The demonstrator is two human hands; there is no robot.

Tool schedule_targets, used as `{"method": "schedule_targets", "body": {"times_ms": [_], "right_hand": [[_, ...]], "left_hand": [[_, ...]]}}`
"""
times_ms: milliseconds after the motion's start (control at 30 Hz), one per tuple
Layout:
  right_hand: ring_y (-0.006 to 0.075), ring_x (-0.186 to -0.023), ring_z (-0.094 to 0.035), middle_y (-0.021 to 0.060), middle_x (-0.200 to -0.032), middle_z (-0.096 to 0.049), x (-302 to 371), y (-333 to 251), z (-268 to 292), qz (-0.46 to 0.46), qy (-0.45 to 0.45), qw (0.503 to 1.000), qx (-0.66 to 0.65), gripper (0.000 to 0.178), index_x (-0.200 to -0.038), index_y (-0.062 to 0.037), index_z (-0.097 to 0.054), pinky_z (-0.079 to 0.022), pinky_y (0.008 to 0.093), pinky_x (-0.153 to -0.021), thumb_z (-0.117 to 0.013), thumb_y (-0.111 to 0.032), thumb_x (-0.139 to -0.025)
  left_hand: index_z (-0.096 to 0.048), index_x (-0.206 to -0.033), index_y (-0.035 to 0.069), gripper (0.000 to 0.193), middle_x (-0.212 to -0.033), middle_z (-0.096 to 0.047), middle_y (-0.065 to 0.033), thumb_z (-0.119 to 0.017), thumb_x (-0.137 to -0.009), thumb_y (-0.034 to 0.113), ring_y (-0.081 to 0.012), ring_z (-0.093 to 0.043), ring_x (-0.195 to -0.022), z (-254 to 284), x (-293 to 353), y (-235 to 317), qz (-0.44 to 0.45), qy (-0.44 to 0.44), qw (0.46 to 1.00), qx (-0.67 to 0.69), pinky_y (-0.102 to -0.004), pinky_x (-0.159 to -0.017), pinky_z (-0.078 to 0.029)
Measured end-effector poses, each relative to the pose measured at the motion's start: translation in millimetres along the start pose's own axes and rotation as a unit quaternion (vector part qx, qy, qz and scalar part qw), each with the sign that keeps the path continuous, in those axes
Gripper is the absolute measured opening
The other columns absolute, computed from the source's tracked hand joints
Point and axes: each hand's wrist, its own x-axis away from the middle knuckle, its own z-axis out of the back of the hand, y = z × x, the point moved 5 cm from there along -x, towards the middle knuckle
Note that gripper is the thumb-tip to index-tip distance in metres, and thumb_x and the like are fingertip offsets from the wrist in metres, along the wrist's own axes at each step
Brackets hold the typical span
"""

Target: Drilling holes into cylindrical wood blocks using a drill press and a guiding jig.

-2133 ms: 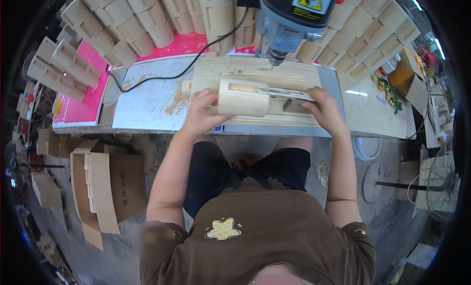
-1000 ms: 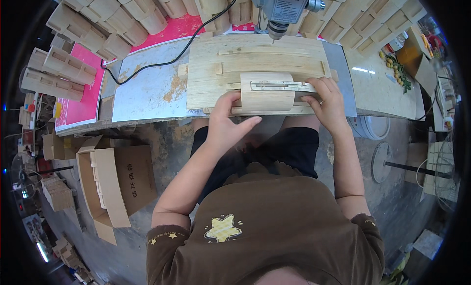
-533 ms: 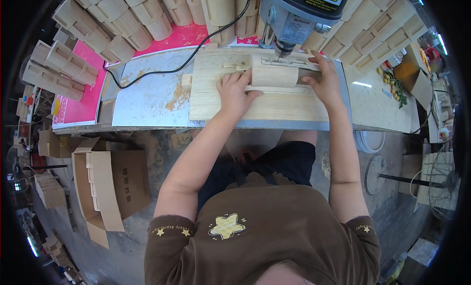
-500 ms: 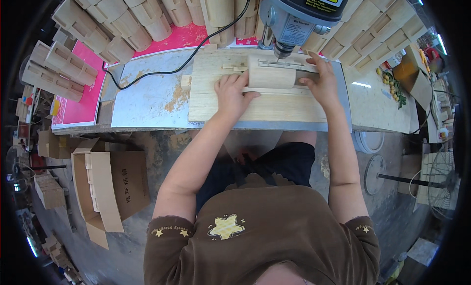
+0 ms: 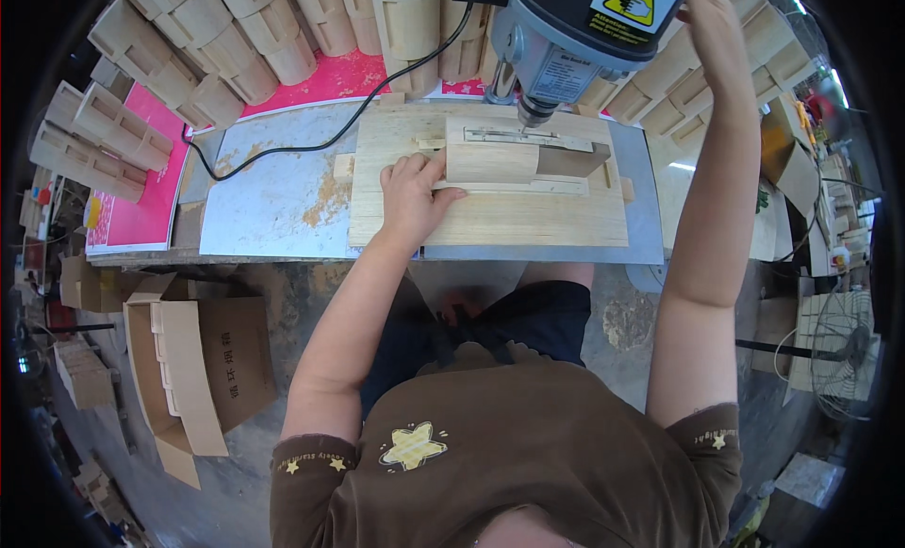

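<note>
A pale rounded wooden piece (image 5: 492,163) lies on a flat wooden board (image 5: 490,225) under the bench drill (image 5: 566,62). A narrow metal strip (image 5: 514,137) runs along its upper side, and a recess shows at its right part. My left hand (image 5: 412,197) grips the piece at its left end, fingers against the end and thumb along the near edge. The drill chuck (image 5: 535,112) hangs just above the strip; I cannot tell whether the bit touches. My right hand (image 5: 714,24) is raised at the drill head's right side, its fingertips partly hidden there.
Stacked wooden cylinders (image 5: 226,39) line the back of the bench on pink sheeting (image 5: 141,204). A black cable (image 5: 311,148) curves across the white board (image 5: 273,208) at left. An open cardboard box (image 5: 212,359) stands on the floor at left, and a fan (image 5: 839,336) at right.
My right hand has let go of the wooden piece's right end and risen to the drill head's right side. My left hand stays at the piece's left end. The whole view has shifted slightly.
</note>
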Motion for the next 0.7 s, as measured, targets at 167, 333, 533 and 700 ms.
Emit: {"method": "schedule_targets", "body": {"times_ms": [167,333,533,700], "right_hand": [[0.0314,-0.085,-0.063,0.0228,-0.088,-0.064,-6,-28,-21,0.025,-0.089,0.984,0.149,0.032,-0.093,0.0014,-0.064,-0.047,0.0340,-0.072,-0.049,-0.027,-0.088],[0.0193,-0.059,-0.053,0.0132,-0.062,-0.055,62,-58,7,-0.003,-0.104,0.958,0.266,0.026,-0.091,-0.0011,-0.063,-0.042,0.0298,-0.057,-0.051,-0.025,-0.092],[0.0202,-0.057,-0.056,0.0141,-0.067,-0.060,129,-45,3,-0.059,-0.065,0.988,0.129,0.020,-0.102,-0.0026,-0.065,-0.044,0.0285,-0.056,-0.054,-0.014,-0.089],[0.0191,-0.066,-0.061,0.0163,-0.084,-0.065,174,1,-20,-0.064,0.009,0.995,0.071,0.031,-0.117,0.0023,-0.056,-0.048,0.0272,-0.064,-0.052,-0.007,-0.088]], "left_hand": [[-0.059,-0.118,0.015,0.058,-0.080,-0.054,-0.0022,-0.077,-0.063,0.027,-0.0225,-0.051,-0.084,0,1,-1,0.006,-0.001,1.000,-0.003,-0.0370,-0.081,-0.031],[-0.059,-0.118,0.015,0.059,-0.080,-0.053,-0.0020,-0.077,-0.063,0.027,-0.0220,-0.052,-0.084,3,3,-3,0.001,0.007,1.000,-0.008,-0.0369,-0.080,-0.031],[-0.059,-0.117,0.014,0.058,-0.079,-0.053,-0.0020,-0.077,-0.064,0.027,-0.0217,-0.052,-0.083,0,1,-1,-0.007,0.003,1.000,-0.005,-0.0367,-0.079,-0.032],[-0.060,-0.115,0.012,0.057,-0.079,-0.053,-0.0020,-0.077,-0.063,0.027,-0.0215,-0.052,-0.083,-2,0,-1,0.004,-0.012,1.000,-0.017,-0.0366,-0.078,-0.032]]}}
